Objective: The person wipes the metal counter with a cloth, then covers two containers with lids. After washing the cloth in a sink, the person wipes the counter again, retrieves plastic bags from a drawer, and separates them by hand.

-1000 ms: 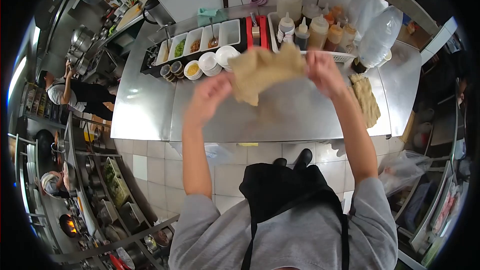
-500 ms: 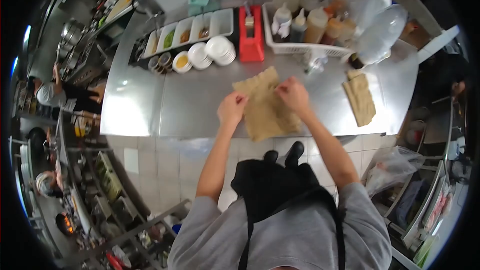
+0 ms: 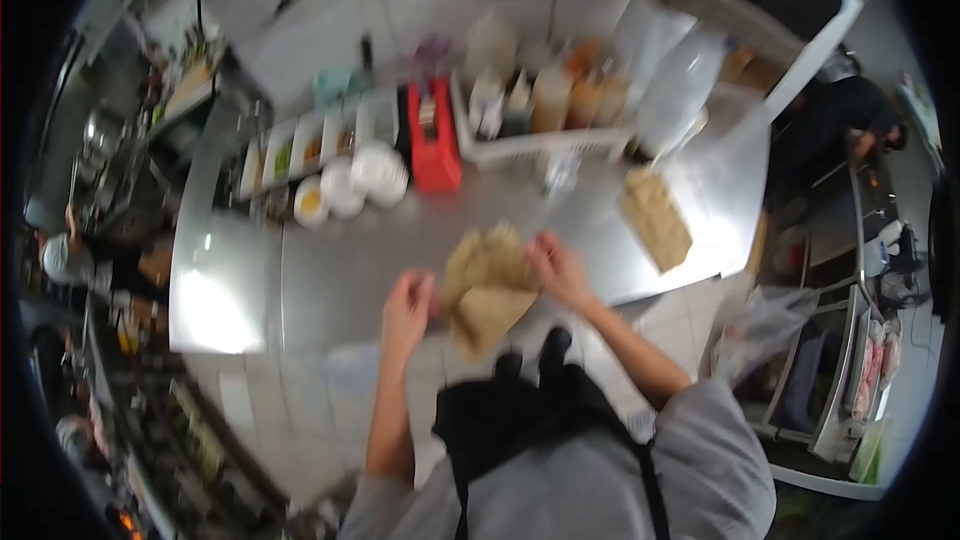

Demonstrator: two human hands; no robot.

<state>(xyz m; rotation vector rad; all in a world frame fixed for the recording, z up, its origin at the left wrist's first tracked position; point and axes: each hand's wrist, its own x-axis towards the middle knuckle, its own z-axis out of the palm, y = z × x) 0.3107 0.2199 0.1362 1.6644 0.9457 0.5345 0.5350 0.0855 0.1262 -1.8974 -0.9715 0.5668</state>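
Note:
A crumpled brown cloth [image 3: 485, 290] lies over the front edge of the steel table [image 3: 330, 285], its lower corner folded and hanging past the edge. My right hand [image 3: 558, 268] pinches the cloth's right side. Just left of the cloth is my left hand [image 3: 406, 308], its fingers smeared by motion; a narrow gap seems to part it from the fabric. A second brown cloth [image 3: 657, 220], folded long, rests on the table to the right.
Behind the cloths stand a red tape dispenser [image 3: 433, 140], stacked white dishes [image 3: 379, 174], a row of food containers [image 3: 310, 145] and a white basket [image 3: 545, 148] of bottles. A plastic bag [image 3: 765, 330] hangs at right. Another person [image 3: 840, 120] is at the far right, others at far left.
The view has shifted, so the table appears lower and further left. The cloth, spread out before, is now bunched and folded. My left hand has come away from its left edge.

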